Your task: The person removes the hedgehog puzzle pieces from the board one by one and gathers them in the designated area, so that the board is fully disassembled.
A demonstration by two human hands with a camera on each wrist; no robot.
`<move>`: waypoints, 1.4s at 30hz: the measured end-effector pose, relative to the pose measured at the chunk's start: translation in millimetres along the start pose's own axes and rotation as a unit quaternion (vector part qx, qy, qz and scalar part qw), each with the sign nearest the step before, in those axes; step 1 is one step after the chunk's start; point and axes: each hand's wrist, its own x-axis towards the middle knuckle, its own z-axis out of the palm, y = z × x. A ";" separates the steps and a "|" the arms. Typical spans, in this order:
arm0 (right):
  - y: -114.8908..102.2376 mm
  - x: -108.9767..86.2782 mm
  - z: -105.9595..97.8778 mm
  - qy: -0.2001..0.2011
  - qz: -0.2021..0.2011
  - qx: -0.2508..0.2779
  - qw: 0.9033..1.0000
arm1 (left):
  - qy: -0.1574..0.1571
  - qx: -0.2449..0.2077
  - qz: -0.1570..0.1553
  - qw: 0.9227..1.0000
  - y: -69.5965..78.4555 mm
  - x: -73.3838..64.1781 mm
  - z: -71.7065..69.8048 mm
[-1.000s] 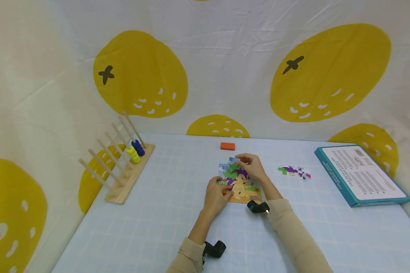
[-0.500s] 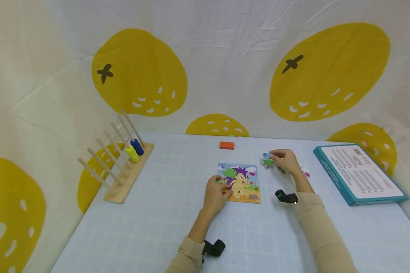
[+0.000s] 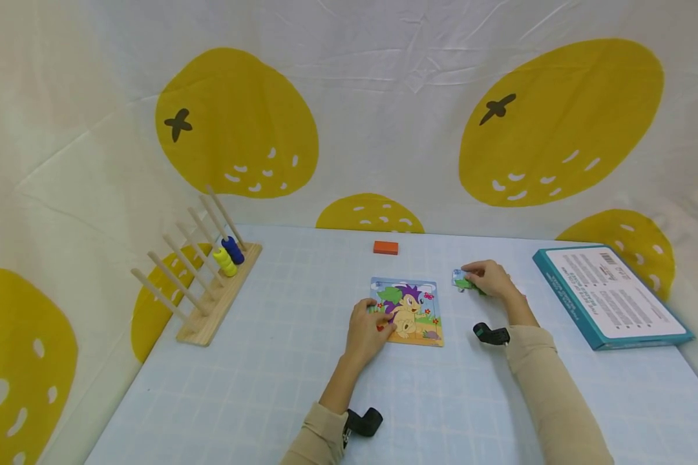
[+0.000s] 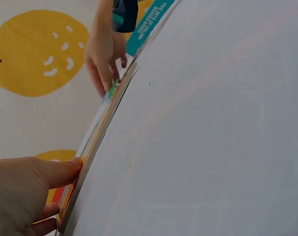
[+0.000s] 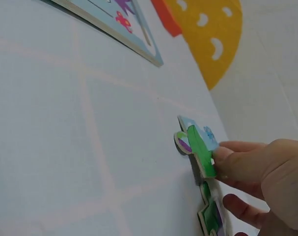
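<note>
A square jigsaw puzzle with a purple-haired hedgehog picture lies on the table before the person. The left hand holds it at its left side; in the left wrist view the thumb presses on the board's edge. Right of the puzzle, the right hand pinches a blue-and-green puzzle piece between thumb and fingers, low over the table. Just below that piece in the right wrist view lies another green-and-purple piece, partly hidden by the fingers.
A small orange block lies behind the puzzle. At left stands a wooden peg rack with yellow rings and blue rings. A teal-edged box lies at right. A patterned cloth hangs behind the table.
The right hand has carried the blue-and-green piece from the puzzle's top to the right, then lowered it near the loose pieces. The left hand has stayed on the puzzle.
</note>
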 end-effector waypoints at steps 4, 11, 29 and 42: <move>-0.7 0.1 1.1 -0.017 0.008 -0.009 1.000 | 0.003 0.002 0.005 1.000 -0.8 -0.1 -0.1; -8.5 -6.5 3.4 -0.036 0.013 -0.012 0.999 | -0.007 0.000 -0.014 1.000 0.3 -1.0 0.1; -15.8 -9.9 2.4 -0.042 -0.004 -0.012 0.999 | -0.003 -0.005 -0.003 1.000 -0.2 0.3 1.9; -14.7 -10.9 7.7 -0.035 -0.007 -0.014 0.999 | 0.000 -0.002 -0.005 1.000 -0.6 -1.0 1.1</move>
